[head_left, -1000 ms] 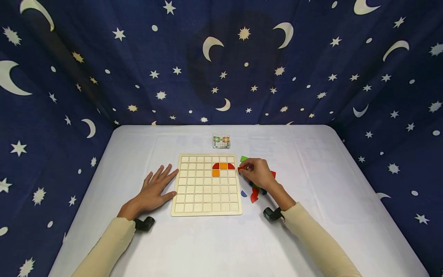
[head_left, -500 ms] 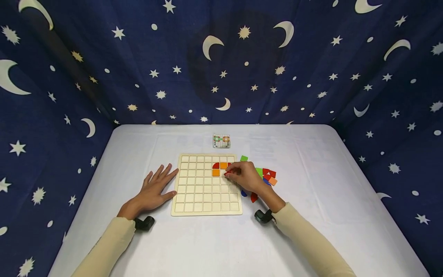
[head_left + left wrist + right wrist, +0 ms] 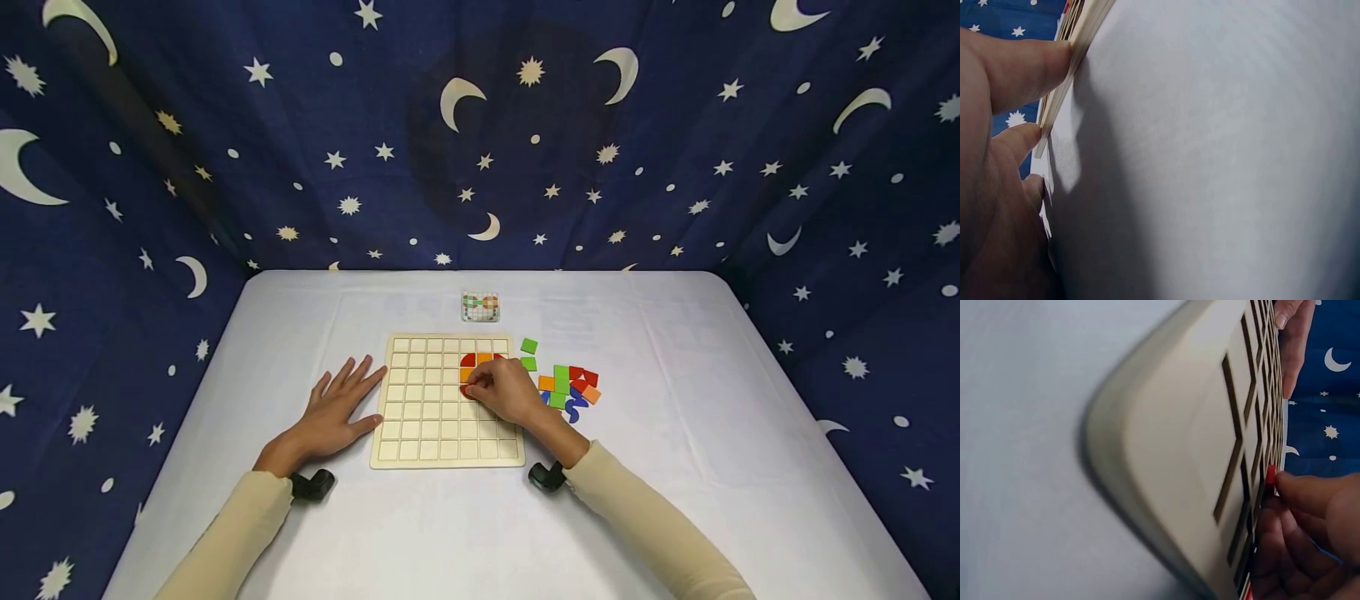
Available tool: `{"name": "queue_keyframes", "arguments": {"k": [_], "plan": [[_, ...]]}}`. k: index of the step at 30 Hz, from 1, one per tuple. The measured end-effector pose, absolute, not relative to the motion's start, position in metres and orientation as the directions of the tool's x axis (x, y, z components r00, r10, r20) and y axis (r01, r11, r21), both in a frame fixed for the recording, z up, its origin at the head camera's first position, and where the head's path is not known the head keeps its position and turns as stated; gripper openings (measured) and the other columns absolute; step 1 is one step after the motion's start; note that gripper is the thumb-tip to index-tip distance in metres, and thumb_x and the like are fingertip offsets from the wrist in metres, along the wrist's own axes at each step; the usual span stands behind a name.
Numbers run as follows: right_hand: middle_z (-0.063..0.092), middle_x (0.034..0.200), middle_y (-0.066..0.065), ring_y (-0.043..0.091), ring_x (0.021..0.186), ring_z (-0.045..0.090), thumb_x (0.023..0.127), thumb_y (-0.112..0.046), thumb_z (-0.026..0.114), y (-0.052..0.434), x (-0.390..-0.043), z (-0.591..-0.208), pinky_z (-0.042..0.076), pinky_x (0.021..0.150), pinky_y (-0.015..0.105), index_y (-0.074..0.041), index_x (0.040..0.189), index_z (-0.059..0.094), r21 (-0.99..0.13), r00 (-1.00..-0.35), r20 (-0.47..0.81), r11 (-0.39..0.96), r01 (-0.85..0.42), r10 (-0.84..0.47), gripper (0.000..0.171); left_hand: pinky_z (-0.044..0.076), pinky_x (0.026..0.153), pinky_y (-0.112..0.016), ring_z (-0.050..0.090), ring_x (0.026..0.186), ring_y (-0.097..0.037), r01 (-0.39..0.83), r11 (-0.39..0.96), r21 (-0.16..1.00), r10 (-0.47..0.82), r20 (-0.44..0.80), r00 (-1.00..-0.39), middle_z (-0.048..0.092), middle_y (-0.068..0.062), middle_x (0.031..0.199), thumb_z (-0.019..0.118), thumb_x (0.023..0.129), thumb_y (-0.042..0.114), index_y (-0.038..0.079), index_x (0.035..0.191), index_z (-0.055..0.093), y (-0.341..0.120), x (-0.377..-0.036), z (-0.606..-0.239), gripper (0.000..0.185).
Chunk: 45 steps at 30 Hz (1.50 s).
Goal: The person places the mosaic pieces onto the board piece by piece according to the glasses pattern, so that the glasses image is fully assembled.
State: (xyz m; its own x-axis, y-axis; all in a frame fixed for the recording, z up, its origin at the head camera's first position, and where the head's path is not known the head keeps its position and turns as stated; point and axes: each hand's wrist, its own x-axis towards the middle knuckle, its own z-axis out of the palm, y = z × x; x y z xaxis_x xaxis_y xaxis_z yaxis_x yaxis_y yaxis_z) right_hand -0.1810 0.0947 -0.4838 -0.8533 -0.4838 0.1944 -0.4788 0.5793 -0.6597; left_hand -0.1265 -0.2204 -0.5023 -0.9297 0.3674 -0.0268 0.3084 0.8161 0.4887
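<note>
My right hand is over the wooden grid board, pinching a red quarter-circle tile between thumb and fingers. That tile is right at the cell below an orange square tile. In the right wrist view the red tile's edge shows at the thumb tip, close on the grid. Another red quarter-circle and an orange square lie in the row above; a red piece beside them is mostly hidden by my hand. My left hand lies with fingers spread, its fingertips touching the board's left edge.
Right of the board lies a loose group of tiles: green pieces, red ones, orange squares and blue curved pieces. Two green squares sit nearer the board. A small printed pattern card lies behind the board on the white table.
My right hand has moved left from the loose tiles onto the board, carrying the red quarter-circle tile down to the cell under the orange square. The left hand has stayed put.
</note>
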Motion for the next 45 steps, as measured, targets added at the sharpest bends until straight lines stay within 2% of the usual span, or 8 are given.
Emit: {"name": "queue_keyframes", "arguments": {"k": [12, 18, 21, 26, 29, 33, 41, 45], "plan": [[0.069, 0.074, -0.004, 0.004, 0.063, 0.058, 0.083, -0.013, 0.080, 0.093, -0.180, -0.487, 0.049, 0.058, 0.021, -0.009, 0.083, 0.078, -0.606, -0.837, 0.164, 0.616, -0.503, -0.522, 0.005, -0.004, 0.111, -0.062, 0.001, 0.148, -0.037, 0.325, 0.807, 0.493, 0.375, -0.001, -0.927, 0.012, -0.014, 0.163, 0.063, 0.095, 0.037, 0.017, 0.157, 0.029, -0.221, -0.125, -0.501, 0.073], [0.059, 0.062, -0.011, 0.003, 0.056, 0.053, 0.084, -0.022, 0.080, 0.088, -0.182, -0.484, 0.045, 0.052, 0.022, -0.015, 0.073, 0.072, -0.550, -0.866, 0.161, 0.686, -0.476, -0.473, 0.015, -0.004, 0.111, -0.061, 0.000, 0.148, -0.036, 0.323, 0.809, 0.492, 0.376, -0.011, -0.926, 0.011, -0.013, 0.163, 0.062, 0.096, 0.038, 0.017, 0.157, 0.028, -0.221, -0.126, -0.500, 0.073], [0.055, 0.063, -0.011, 0.007, 0.055, 0.051, 0.085, -0.028, 0.079, 0.087, -0.189, -0.481, 0.042, 0.047, 0.024, -0.015, 0.083, 0.075, -0.507, -0.880, 0.177, 0.726, -0.465, -0.440, 0.013, -0.005, 0.112, -0.060, 0.000, 0.148, -0.036, 0.316, 0.808, 0.496, 0.378, -0.025, -0.926, 0.011, -0.013, 0.163, 0.062, 0.096, 0.038, 0.017, 0.157, 0.028, -0.221, -0.127, -0.500, 0.073], [0.054, 0.082, -0.002, 0.016, 0.072, 0.048, 0.093, -0.035, 0.068, 0.086, -0.203, -0.479, 0.040, 0.050, 0.028, -0.019, 0.118, 0.072, -0.348, -0.874, 0.161, 0.802, -0.485, -0.458, 0.030, -0.004, 0.112, -0.060, 0.000, 0.148, -0.036, 0.315, 0.810, 0.495, 0.376, -0.025, -0.926, 0.011, -0.013, 0.163, 0.063, 0.095, 0.038, 0.017, 0.157, 0.028, -0.221, -0.127, -0.502, 0.074], [0.057, 0.094, -0.001, 0.017, 0.081, 0.049, 0.096, -0.036, 0.063, 0.087, -0.206, -0.480, 0.042, 0.056, 0.028, -0.023, 0.121, 0.072, -0.279, -0.859, 0.102, 0.814, -0.509, -0.502, 0.029, -0.004, 0.111, -0.061, 0.001, 0.148, -0.037, 0.321, 0.805, 0.498, 0.379, -0.016, -0.925, 0.011, -0.013, 0.163, 0.063, 0.095, 0.038, 0.017, 0.157, 0.028, -0.220, -0.126, -0.503, 0.074], [0.061, 0.099, -0.001, 0.017, 0.085, 0.052, 0.098, -0.033, 0.062, 0.090, -0.206, -0.479, 0.043, 0.062, 0.028, -0.024, 0.118, 0.073, -0.301, -0.833, 0.091, 0.782, -0.546, -0.546, 0.026, -0.003, 0.111, -0.062, 0.002, 0.148, -0.038, 0.328, 0.795, 0.510, 0.374, 0.013, -0.927, 0.014, -0.015, 0.163, 0.064, 0.094, 0.035, 0.015, 0.156, 0.030, -0.219, -0.124, -0.502, 0.073], [0.058, 0.088, 0.000, 0.015, 0.076, 0.047, 0.094, -0.026, 0.067, 0.107, -0.199, -0.475, 0.041, 0.061, 0.030, -0.017, 0.118, 0.073, -0.407, -0.831, 0.163, 0.730, -0.548, -0.532, 0.026, -0.006, 0.111, -0.060, 0.000, 0.148, -0.036, 0.317, 0.803, 0.504, 0.378, -0.020, -0.926, 0.011, -0.014, 0.163, 0.063, 0.095, 0.036, 0.015, 0.157, 0.028, -0.219, -0.125, -0.500, 0.074], [0.059, 0.097, 0.002, 0.016, 0.082, 0.044, 0.093, -0.027, 0.069, 0.120, -0.192, -0.475, 0.039, 0.069, 0.031, -0.020, 0.120, 0.073, -0.396, -0.796, 0.138, 0.704, -0.590, -0.590, 0.028, -0.005, 0.112, -0.060, 0.000, 0.148, -0.036, 0.317, 0.811, 0.492, 0.378, -0.026, -0.925, 0.011, -0.014, 0.163, 0.062, 0.096, 0.037, 0.016, 0.157, 0.027, -0.222, -0.126, -0.500, 0.073]]}}
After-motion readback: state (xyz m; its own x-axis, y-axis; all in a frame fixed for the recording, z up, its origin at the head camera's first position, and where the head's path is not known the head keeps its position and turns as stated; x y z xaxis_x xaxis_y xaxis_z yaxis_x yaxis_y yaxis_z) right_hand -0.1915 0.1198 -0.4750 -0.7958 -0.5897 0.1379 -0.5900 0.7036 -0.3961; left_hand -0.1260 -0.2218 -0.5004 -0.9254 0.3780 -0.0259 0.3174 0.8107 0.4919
